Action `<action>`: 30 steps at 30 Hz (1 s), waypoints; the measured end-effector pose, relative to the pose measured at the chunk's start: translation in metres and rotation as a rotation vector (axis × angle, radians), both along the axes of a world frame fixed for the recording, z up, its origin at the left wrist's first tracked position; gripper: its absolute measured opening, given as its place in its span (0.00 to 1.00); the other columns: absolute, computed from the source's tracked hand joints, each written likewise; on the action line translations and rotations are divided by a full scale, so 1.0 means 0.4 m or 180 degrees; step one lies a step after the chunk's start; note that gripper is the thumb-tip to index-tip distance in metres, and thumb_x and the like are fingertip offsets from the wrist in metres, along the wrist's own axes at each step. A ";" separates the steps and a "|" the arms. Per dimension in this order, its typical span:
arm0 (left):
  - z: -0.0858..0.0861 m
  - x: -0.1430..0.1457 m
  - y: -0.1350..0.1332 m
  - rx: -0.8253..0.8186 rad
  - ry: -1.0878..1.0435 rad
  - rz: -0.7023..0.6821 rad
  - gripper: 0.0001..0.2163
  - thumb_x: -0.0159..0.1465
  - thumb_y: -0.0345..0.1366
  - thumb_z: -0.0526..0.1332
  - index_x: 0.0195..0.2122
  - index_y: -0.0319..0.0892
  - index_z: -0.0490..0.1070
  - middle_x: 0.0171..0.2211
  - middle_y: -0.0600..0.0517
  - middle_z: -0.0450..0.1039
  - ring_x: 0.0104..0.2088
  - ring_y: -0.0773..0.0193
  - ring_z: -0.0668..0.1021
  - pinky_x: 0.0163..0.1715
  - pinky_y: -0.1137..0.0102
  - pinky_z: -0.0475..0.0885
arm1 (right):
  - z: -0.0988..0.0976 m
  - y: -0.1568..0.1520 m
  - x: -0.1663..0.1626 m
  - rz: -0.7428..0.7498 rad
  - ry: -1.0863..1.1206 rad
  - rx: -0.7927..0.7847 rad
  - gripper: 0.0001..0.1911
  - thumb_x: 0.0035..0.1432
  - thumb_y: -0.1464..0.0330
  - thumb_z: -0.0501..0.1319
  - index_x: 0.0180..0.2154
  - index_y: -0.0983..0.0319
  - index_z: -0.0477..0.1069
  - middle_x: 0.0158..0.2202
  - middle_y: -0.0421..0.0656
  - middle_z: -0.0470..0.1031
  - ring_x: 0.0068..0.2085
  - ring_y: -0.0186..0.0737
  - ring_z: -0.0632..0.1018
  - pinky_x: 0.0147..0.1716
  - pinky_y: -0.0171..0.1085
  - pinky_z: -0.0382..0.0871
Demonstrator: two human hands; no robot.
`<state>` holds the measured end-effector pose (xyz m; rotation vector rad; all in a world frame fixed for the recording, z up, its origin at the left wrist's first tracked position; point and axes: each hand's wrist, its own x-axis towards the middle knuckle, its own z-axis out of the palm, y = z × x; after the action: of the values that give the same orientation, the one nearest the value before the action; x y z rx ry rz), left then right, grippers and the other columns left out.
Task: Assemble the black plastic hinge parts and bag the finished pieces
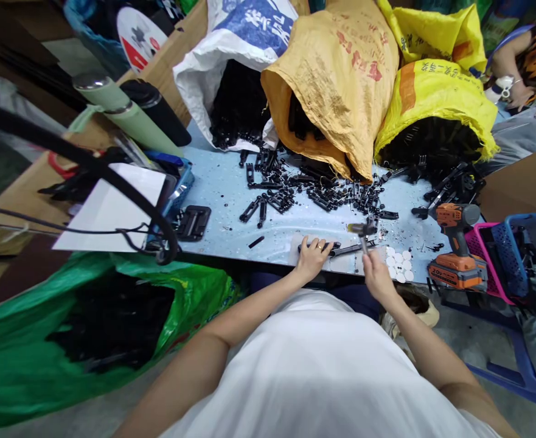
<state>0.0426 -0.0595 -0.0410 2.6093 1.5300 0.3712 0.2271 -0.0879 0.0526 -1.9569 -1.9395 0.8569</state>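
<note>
At the table's front edge, my left hand (312,258) grips a long black part (336,249) and holds it down on a pale pad; the fingers cover part of it. A second black bar (352,248) lies at an angle beside it, its end close to my right hand. My right hand (377,277) is closed round the handle of a small hammer (364,230). The hammer's head, with one yellowish face, is raised over the black bar. Several white round discs (400,263) lie just right of my right hand.
Loose black parts (277,198) spread in front of a white sack (194,73), an orange sack (336,79) and a yellow sack (436,91). A cordless drill (458,243) stands right, beside a blue basket (514,255). A green bag (194,292) gapes at lower left. Another person's hand (521,94) shows top right.
</note>
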 end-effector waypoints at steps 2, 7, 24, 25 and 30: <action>0.008 0.001 0.001 0.0002 0.0004 0.0007 0.18 0.63 0.26 0.48 0.52 0.45 0.65 0.46 0.44 0.71 0.48 0.55 0.70 0.50 0.52 0.59 | -0.015 -0.016 -0.010 0.0200 -0.0663 -0.0227 0.14 0.63 0.60 0.43 0.30 0.59 0.58 0.16 0.37 0.61 0.18 0.36 0.64 0.19 0.32 0.50; 0.024 -0.004 0.019 -0.0074 -0.0044 -0.0115 0.16 0.64 0.27 0.48 0.51 0.42 0.65 0.43 0.43 0.72 0.43 0.57 0.72 0.47 0.57 0.61 | -0.038 0.007 0.085 -0.0165 -0.1408 0.0049 0.16 0.63 0.59 0.43 0.34 0.60 0.63 0.20 0.41 0.66 0.20 0.38 0.66 0.21 0.33 0.49; 0.078 -0.056 0.090 0.0056 -0.0215 -0.0035 0.29 0.66 0.50 0.41 0.24 0.35 0.73 0.20 0.44 0.71 0.23 0.61 0.74 0.21 0.72 0.59 | -0.014 0.144 0.076 0.2250 -0.1604 0.0798 0.29 0.58 0.46 0.45 0.31 0.64 0.70 0.29 0.51 0.73 0.33 0.44 0.72 0.34 0.38 0.60; 0.090 -0.064 0.085 0.0059 -0.0251 -0.0145 0.30 0.65 0.51 0.40 0.24 0.36 0.72 0.20 0.44 0.71 0.23 0.62 0.73 0.21 0.72 0.60 | -0.005 0.144 0.069 0.2312 -0.1628 0.0738 0.31 0.58 0.46 0.43 0.29 0.64 0.69 0.26 0.50 0.71 0.29 0.42 0.71 0.31 0.37 0.59; 0.149 -0.097 0.029 -0.0013 -0.0882 -0.0913 0.33 0.64 0.54 0.33 0.23 0.40 0.70 0.17 0.49 0.67 0.21 0.66 0.71 0.23 0.72 0.62 | 0.049 0.122 0.067 0.2788 -0.0460 0.1067 0.38 0.57 0.44 0.30 0.21 0.61 0.64 0.18 0.43 0.64 0.22 0.36 0.65 0.25 0.35 0.56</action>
<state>0.0037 -0.0481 0.0186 2.5881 1.0535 0.6644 0.2538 -0.0389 0.0721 -0.9647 -2.8390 0.4914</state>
